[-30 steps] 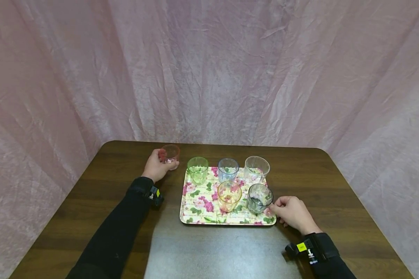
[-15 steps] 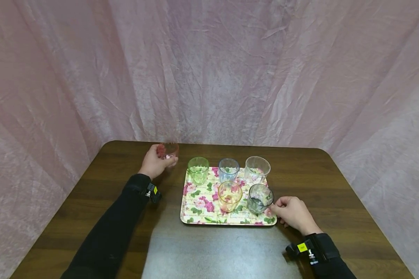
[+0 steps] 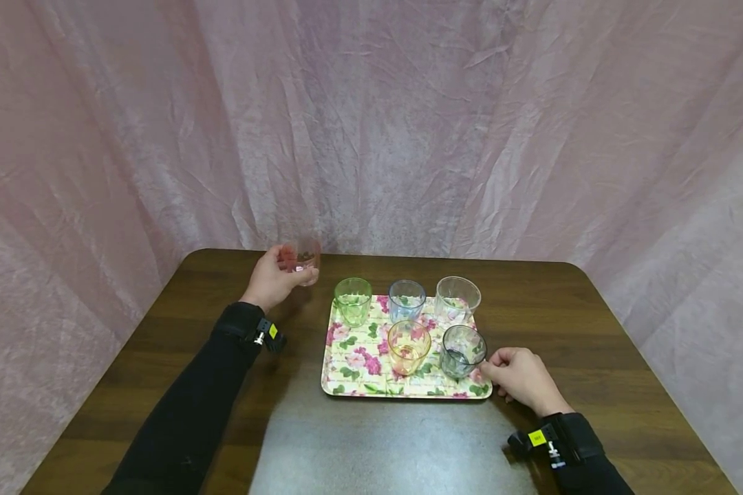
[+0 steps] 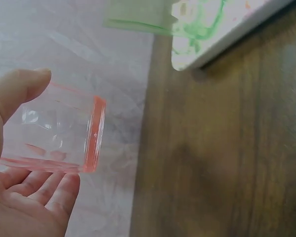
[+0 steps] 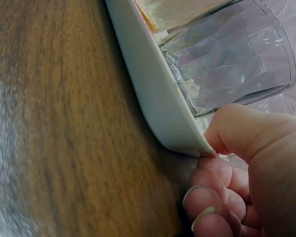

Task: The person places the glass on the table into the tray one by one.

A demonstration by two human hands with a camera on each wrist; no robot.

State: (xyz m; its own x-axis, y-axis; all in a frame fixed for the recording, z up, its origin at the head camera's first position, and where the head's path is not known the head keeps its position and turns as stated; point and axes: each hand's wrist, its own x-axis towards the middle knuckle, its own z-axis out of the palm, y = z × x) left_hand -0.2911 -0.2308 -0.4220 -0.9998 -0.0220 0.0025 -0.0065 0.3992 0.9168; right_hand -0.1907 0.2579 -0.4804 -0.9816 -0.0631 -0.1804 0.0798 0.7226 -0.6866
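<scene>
My left hand [image 3: 272, 278] grips a pink-tinted glass [image 3: 305, 256] by its side, thumb on one side and fingers on the other. In the left wrist view the glass's red-pink base [image 4: 94, 134] is off the tabletop. Down at the right, my right hand [image 3: 523, 378] pinches the near right corner of a floral tray [image 3: 340, 377] between thumb and curled fingers. On the tray stand a green glass [image 3: 353, 304], a blue glass [image 3: 406, 301], a clear glass [image 3: 458, 301], a yellow glass [image 3: 408, 348] and a smoky grey glass [image 3: 464, 352], which is nearest my right hand.
The dark wooden table [image 3: 569, 323] has rounded far corners. A pink curtain [image 3: 371, 124] hangs right behind its far edge. Light reflects off the tabletop in front of the tray.
My left hand has raised the pink glass from beside the tray and moved it slightly away, toward the far edge. The right hand keeps its hold on the tray corner.
</scene>
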